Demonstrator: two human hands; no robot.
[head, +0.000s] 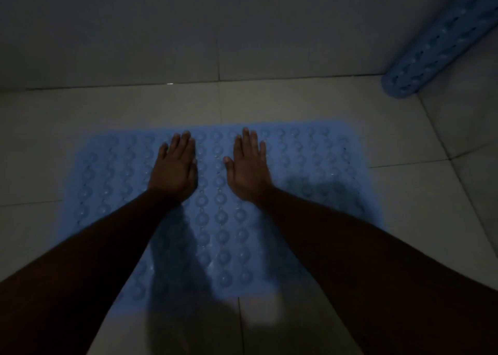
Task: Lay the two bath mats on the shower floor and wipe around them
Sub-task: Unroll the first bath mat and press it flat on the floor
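A blue bath mat [304, 166] with rows of round bumps lies flat on the tiled shower floor [404, 139]. My left hand [173, 170] rests palm down on its far middle part, fingers together and stretched out. Beside it, a little to the right, my right hand [248, 171] lies flat on the mat in the same way, thumb spread. Neither hand holds anything. A second blue mat [431, 44], rolled into a tube, leans in the far right corner against the wall.
The light is dim. A tiled wall [188, 31] rises just beyond the mat's far edge. Bare floor tiles [35, 144] show to the left, right and near side of the mat.
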